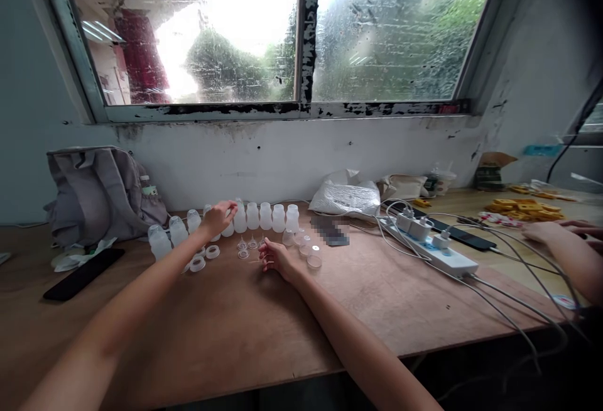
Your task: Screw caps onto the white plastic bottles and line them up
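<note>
Both half-curled, grip unclear: left hand (219,217) by bottles (252,216) at eleven o'clock, right hand (279,257) beside clear teats (243,253) near twelve.

1. Pale, scuffed wall (282,153), stained beneath the window (273,34).
2. Sliding panes (377,46), peeling frame (207,110); bright daylight and greenery (443,40) beyond.
3. Brown wooden table (235,335) along the wall.

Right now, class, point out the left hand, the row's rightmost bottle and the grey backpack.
Left hand (217,218): head view, back of the hand.
Rightmost bottle (292,219): head view, middle of its body.
Grey backpack (98,188): head view, near face.
</note>
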### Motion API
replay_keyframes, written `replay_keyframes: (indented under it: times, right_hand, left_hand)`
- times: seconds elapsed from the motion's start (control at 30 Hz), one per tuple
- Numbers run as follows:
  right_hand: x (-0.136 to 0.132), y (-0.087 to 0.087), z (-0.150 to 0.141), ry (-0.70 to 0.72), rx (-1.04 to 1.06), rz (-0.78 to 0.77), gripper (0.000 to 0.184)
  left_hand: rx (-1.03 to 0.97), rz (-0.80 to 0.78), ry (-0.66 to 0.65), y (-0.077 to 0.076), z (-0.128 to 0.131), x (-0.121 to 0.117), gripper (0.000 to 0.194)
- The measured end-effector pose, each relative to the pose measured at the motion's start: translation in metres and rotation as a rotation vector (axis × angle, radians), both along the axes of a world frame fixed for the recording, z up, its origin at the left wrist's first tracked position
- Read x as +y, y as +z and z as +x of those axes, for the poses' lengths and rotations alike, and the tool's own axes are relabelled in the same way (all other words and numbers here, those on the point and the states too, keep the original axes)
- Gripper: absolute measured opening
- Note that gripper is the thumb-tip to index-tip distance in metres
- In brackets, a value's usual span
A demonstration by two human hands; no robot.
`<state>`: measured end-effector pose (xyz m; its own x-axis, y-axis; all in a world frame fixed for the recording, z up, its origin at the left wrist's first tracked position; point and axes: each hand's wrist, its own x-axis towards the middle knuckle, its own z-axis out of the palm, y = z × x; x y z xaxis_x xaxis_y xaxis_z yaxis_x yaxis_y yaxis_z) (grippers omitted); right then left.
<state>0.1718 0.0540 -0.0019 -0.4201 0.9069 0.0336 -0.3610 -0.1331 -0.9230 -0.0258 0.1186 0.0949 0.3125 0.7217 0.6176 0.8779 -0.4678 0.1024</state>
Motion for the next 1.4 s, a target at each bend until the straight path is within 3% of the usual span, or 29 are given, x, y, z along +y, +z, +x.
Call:
replay_keyframes:
  times: [0.07, 0.27, 0.43, 0.6, 0.77, 0.97, 1.07, 1.23, 1.3, 1.4]
  right_hand:
    - [0.001, -0.001, 0.000, -0.004, -0.007, -0.004, 0.036]
    - [-0.002, 0.002, -0.001, -0.004, -0.017, -0.010, 0.036]
    - [-0.002, 0.002, -0.001, -0.020, -0.028, -0.013, 0.035]
    - [-0.001, 0.001, -0.001, -0.017, -0.023, -0.001, 0.035]
    - [-0.001, 0.001, -0.001, -0.014, -0.025, -0.003, 0.035]
    - [-0.001, 0.001, -0.002, -0.018, -0.026, -0.005, 0.036]
    - [-0.002, 0.003, -0.002, -0.025, -0.029, -0.009, 0.035]
    - [-0.004, 0.004, -0.003, -0.032, -0.059, 0.000, 0.034]
    - [-0.002, 0.001, -0.004, -0.120, -0.082, 0.032, 0.030]
    - [0.005, -0.004, -0.001, -0.440, -0.246, 0.125, 0.019]
  left_hand:
    - [-0.005, -0.032, -0.053, -0.012, -0.017, -0.023, 0.031]
    - [0.068, -0.201, -0.036, -0.063, -0.075, -0.079, 0.037]
    - [0.184, -0.334, 0.014, -0.089, -0.099, -0.086, 0.052]
    - [0.194, -0.372, 0.054, -0.104, -0.086, -0.078, 0.056]
    - [0.146, -0.359, 0.063, -0.113, -0.060, -0.070, 0.056]
    - [0.088, -0.381, 0.084, -0.112, -0.036, -0.067, 0.054]
    - [0.079, -0.350, 0.108, -0.108, -0.037, -0.070, 0.052]
    - [-0.008, -0.356, 0.201, -0.102, -0.065, -0.076, 0.053]
    - [-0.078, -0.400, 0.217, -0.103, -0.074, -0.076, 0.056]
    - [-0.170, -0.434, 0.163, -0.106, -0.074, -0.076, 0.057]
